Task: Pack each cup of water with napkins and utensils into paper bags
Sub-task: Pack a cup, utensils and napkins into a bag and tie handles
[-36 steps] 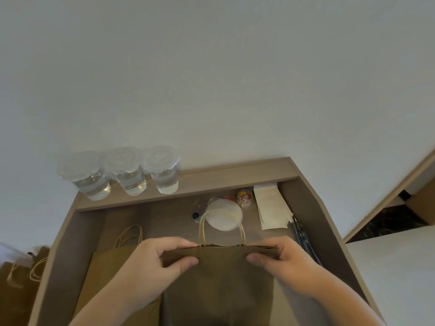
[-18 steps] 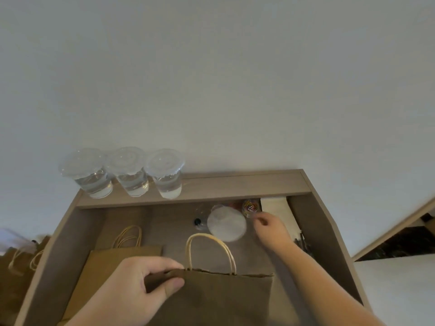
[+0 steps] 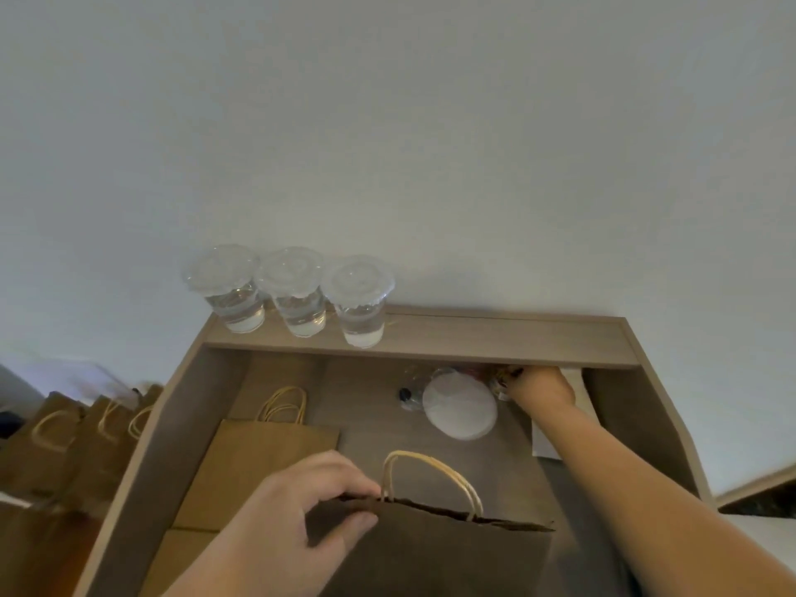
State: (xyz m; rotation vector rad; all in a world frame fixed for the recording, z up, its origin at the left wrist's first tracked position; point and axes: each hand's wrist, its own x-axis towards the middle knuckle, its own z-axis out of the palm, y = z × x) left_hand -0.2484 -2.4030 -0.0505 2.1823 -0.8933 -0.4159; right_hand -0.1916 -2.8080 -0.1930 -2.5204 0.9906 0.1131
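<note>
My left hand [image 3: 293, 523] pinches the top left edge of an upright brown paper bag [image 3: 430, 553] with twine handles, near the front of the desk. My right hand [image 3: 542, 387] reaches to the back of the desk under the ledge, at a small clear jar [image 3: 497, 383] with colourful bits; its fingers are mostly hidden. A lidded cup [image 3: 458, 409] stands just left of that hand. Three lidded cups of water [image 3: 297, 299] stand in a row on the raised ledge [image 3: 495, 338]. White napkins [image 3: 543, 441] show beside my right forearm.
Flat paper bags [image 3: 258, 463] lie stacked on the left of the desk. Several upright bags [image 3: 64, 445] stand on the floor at the far left. The desk has raised side walls [image 3: 624, 424] and a white wall behind.
My right hand let go of the bag's edge and stretched to the back right, under the ledge. My left hand keeps its pinch on the bag. The view has shifted right.
</note>
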